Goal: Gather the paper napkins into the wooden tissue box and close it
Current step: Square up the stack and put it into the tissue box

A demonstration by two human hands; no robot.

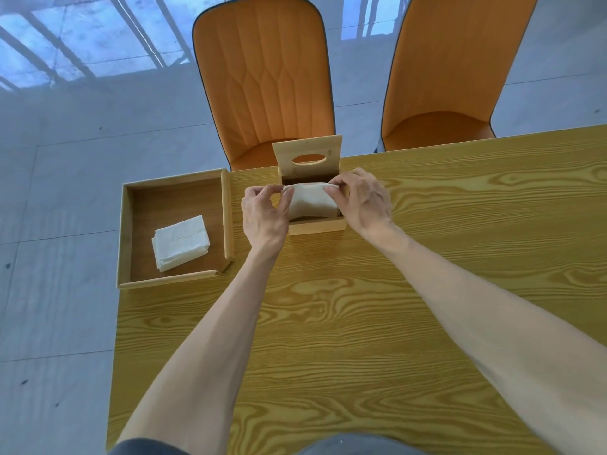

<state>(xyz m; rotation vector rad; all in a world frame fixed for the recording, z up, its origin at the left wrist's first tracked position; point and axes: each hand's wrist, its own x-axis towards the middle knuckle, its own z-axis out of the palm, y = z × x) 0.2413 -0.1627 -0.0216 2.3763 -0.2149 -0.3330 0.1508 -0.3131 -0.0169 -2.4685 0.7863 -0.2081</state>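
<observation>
Right now I have both hands, left (pixel 262 213) and right (pixel 361 200), pinching a napkin bundle (pixel 312 201) over the open wooden tissue box (pixel 317 224). Bowed edges could snag the rim. More napkins (pixel 180 241) wait in the tray (pixel 174 280), left. The lid (pixel 307 149) stands upright behind and might drop early.

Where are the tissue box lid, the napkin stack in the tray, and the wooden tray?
tissue box lid (pixel 307 149): head view, panel above the oval slot.
napkin stack (pixel 181 242): head view, top sheet.
wooden tray (pixel 227 213): head view, right wall.
</observation>
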